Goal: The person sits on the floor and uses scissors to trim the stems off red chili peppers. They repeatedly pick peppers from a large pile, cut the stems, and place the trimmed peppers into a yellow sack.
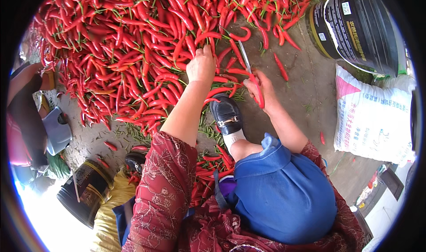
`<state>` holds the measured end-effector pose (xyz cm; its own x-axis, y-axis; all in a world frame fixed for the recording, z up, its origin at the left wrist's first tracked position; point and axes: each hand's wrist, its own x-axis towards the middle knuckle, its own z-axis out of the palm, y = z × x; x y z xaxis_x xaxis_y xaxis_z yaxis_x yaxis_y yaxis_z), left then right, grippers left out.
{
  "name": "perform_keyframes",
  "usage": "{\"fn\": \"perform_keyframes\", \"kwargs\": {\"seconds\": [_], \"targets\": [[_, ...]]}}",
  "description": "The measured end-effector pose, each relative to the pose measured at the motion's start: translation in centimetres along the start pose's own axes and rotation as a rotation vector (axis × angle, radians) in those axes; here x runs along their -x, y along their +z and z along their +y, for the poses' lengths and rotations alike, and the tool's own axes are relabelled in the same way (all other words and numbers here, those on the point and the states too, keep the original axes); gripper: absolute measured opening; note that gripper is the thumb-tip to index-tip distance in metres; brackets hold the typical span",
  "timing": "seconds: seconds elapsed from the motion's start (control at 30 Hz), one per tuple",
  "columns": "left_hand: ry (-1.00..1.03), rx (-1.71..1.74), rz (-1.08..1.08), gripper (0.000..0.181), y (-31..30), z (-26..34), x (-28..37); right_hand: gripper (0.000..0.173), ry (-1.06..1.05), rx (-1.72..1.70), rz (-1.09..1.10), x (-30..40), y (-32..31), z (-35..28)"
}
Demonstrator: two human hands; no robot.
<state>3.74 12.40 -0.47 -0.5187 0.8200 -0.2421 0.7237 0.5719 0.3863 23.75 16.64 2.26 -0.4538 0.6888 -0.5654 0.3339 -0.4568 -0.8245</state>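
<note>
My left hand (201,64) reaches into a large heap of red chili peppers (133,56) with green stems, back of the hand up. Its fingertips are hidden among the peppers, so I cannot tell whether one is gripped. A curved pepper (208,36) lies just beyond the fingers. In my right hand (261,87) is a pair of scissors (247,61) with red handles, blades pointing up and left at the heap's edge. The blades look close together. Cut green stems (213,130) and loose peppers (226,159) lie on the floor between my legs.
A black bucket (362,36) with a white handle and a white woven sack (372,119) stand on the right. At lower left are another dark bucket (88,189) and a yellow sack (109,202). Another person's leg (26,112) and a blue-grey plastic stool (59,130) are at far left.
</note>
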Motion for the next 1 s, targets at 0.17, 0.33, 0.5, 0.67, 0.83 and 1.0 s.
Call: {"fn": "perform_keyframes", "kwargs": {"seconds": [0.17,0.33,0.5,0.67,0.83,1.0], "targets": [[0.027,-0.054,0.020,0.044,0.6,-0.8,0.2,0.046,-0.024,0.150,-0.034,0.3,-0.5,0.1],[0.141,-0.129,0.088,0.040,1.7,-1.3,2.5,0.047,-0.026,0.110,-0.070,0.0,0.1,0.7],[0.079,0.365,0.106,0.040,-0.2,-2.4,5.0,0.056,-0.160,0.310,-0.192,0.5,-0.1,1.1],[-0.377,1.014,-0.172,0.030,-0.4,-4.8,8.9,0.061,-0.089,0.534,-0.332,3.1,0.8,-2.1],[-0.375,1.084,-0.294,0.032,-2.7,-3.1,11.5,0.062,-0.031,0.634,-0.494,4.0,1.4,-2.0],[-0.443,1.149,-0.374,0.039,-3.6,-3.4,11.9,0.062,-0.010,0.460,-0.514,4.5,0.6,-0.3]]}}
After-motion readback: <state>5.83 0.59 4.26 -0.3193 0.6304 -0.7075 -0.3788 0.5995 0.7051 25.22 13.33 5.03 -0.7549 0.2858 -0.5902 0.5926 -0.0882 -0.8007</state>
